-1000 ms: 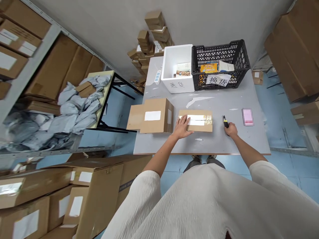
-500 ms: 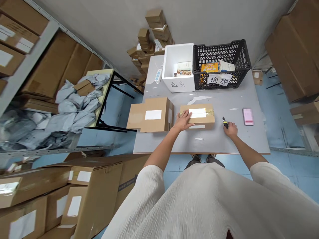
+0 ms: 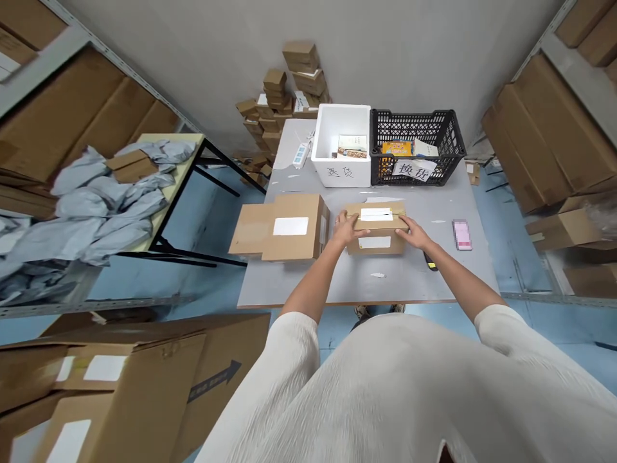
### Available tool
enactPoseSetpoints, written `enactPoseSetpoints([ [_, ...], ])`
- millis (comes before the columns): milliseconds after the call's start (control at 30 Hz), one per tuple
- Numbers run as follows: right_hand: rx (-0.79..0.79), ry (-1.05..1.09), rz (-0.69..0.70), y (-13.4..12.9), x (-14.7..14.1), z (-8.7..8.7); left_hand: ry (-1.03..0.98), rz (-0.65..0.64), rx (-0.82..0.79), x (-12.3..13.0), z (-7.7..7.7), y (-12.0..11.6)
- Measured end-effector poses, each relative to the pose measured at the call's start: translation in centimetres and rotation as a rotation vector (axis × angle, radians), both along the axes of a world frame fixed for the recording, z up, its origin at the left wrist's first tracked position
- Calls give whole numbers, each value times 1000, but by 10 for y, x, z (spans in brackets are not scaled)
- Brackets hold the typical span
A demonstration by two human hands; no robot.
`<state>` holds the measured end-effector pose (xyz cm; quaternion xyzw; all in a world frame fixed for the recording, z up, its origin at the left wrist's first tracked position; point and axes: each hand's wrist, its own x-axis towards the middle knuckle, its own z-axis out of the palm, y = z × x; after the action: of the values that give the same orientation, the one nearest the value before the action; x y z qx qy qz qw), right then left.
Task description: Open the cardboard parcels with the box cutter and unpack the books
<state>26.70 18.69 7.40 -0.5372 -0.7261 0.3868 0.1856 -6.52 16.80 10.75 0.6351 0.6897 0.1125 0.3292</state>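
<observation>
A cardboard box (image 3: 396, 245) with white labels on its top and front sits before me on the grey table. My left hand (image 3: 345, 229) grips its left end, fingers bent over the top edge. At the right end my right hand (image 3: 413, 233) holds the box, with fingertips at the top edge and the thumb on the front. The top shows a slit along its seam. A black and yellow box cutter (image 3: 430, 262) lies on the table by my right forearm, partly hidden by it.
Left of the box stands a larger carton (image 3: 294, 244). Behind are a white foam bin (image 3: 341, 175) and a black plastic crate (image 3: 456, 145), both holding books. A phone (image 3: 462, 235) lies on the right. Grey parcels (image 3: 103, 199) cover a side table.
My right hand has let go of the box cutter, leaving it on the table, and has moved left onto the box. My left hand stays at the left end. The view has shifted.
</observation>
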Motion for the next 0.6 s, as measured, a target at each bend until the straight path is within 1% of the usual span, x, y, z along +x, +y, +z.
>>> enactPoseSetpoints([
  [33, 5, -6, 10, 1, 1, 1, -42, 41, -28, -2, -1, -2],
  [100, 24, -10, 14, 0, 4, 3, -103, 76, -80, -5, -2, -4],
  [200, 34, -13, -17, -3, 6, 6, -100, 74, -112, -7, 2, -4],
  [300, -25, -25, -56, -5, 7, 10, -77, 72, -169, -8, 10, -2],
  [400, -74, -48, -96, -5, 8, 16, -99, 51, -249, -8, 15, 0],
  [467, -66, -64, -132, -3, 8, 20, -118, 46, -262, -8, 17, 3],
  [600, -34, -103, -175, 2, 8, 24, -106, 79, -223, -7, 17, 12],
])
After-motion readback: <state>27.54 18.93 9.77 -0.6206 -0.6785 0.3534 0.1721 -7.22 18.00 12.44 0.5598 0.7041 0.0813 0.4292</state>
